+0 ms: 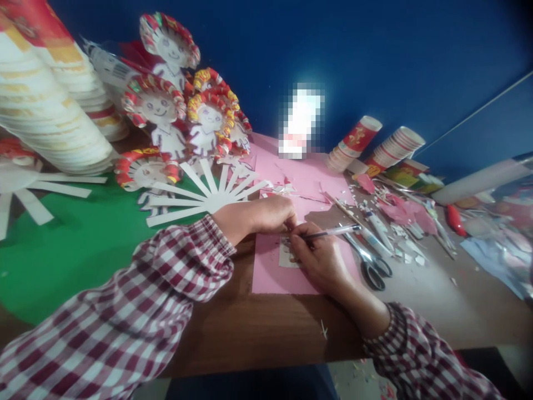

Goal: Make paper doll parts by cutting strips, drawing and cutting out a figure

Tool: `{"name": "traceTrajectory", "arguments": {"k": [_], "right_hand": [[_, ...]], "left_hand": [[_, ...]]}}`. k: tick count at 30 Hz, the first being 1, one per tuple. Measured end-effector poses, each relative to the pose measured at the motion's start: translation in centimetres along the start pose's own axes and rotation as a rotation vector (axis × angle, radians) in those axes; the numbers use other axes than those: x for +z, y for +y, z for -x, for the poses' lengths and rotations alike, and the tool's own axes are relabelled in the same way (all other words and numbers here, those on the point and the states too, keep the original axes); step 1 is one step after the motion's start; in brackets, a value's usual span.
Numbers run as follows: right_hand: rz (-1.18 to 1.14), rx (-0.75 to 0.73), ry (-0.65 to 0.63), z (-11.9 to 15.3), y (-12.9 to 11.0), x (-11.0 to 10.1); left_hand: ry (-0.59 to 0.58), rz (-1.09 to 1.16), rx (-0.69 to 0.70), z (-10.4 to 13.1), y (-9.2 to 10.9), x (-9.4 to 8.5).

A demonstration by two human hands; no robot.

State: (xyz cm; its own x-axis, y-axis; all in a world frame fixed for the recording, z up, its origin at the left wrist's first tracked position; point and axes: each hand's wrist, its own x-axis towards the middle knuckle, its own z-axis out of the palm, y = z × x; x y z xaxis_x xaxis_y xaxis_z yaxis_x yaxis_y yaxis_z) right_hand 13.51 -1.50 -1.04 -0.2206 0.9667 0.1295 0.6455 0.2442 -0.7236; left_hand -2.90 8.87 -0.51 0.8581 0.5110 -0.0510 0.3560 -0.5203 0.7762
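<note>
Holding pen (336, 230) w/ R fingers (303, 251); white paper (286, 256) partly under them.

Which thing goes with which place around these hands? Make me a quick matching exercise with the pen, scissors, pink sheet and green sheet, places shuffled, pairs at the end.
Things
1. pen
2. scissors
3. pink sheet
4. green sheet

Places
A. partly hidden by the left checked sleeve
B. beneath the left hand and the right hand
C. held in the right hand
D. lying to the right of the right hand

Pairs: 1-C, 2-D, 3-B, 4-A
</note>
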Motion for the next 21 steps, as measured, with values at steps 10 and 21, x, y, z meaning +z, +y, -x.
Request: {"name": "traceTrajectory", "arguments": {"k": [10,21], "right_hand": [[0.005,-0.001,-0.006,-0.15,-0.07,0.03],[-0.051,0.044,-0.014,-0.15,-0.31,0.04]], "left_hand": [[-0.001,0.042,0.011,-0.28,0.25,-0.27],[0.026,0.068,0.048,-0.29,-0.24,0.14]]}}
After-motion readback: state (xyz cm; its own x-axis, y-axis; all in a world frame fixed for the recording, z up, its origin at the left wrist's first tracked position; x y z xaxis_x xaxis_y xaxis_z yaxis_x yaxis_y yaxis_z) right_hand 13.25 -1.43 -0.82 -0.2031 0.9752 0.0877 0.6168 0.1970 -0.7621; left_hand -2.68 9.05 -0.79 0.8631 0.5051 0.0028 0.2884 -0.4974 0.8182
